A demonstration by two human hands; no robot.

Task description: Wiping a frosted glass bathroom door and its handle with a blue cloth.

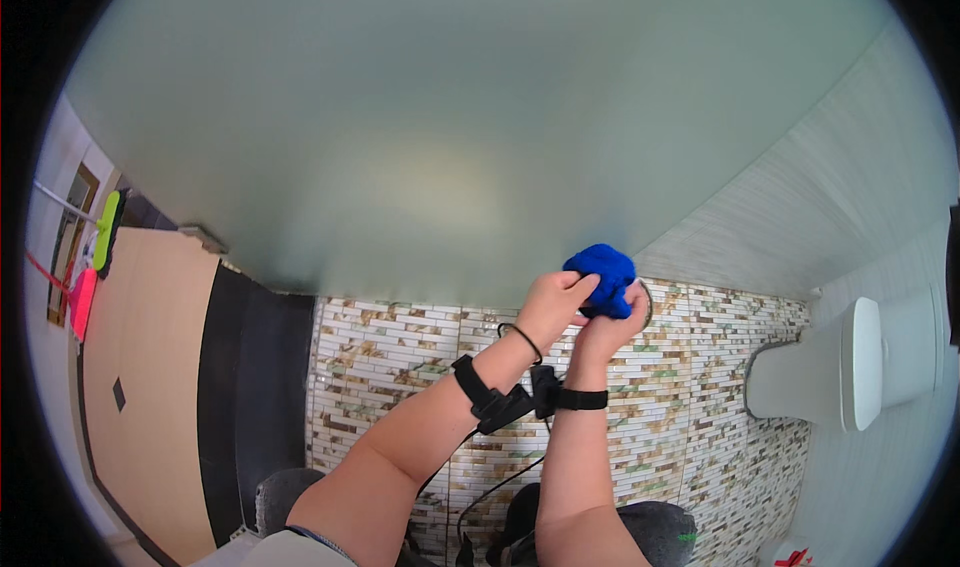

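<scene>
A bunched blue cloth is gripped between my two hands, in front of the lower edge of a large frosted glass panel. My left hand pinches the cloth from its left side, the thumb lying on top. From below and the right, my right hand holds the same cloth, with its fingers partly hidden behind the folds. Black straps with small devices circle both forearms, and a dark band is around my left wrist.
Mosaic tile covers the floor. On the right, a white toilet stands by a pale wall. At left are a dark threshold, a green broom and a pink dustpan. Black cables hang below my forearms.
</scene>
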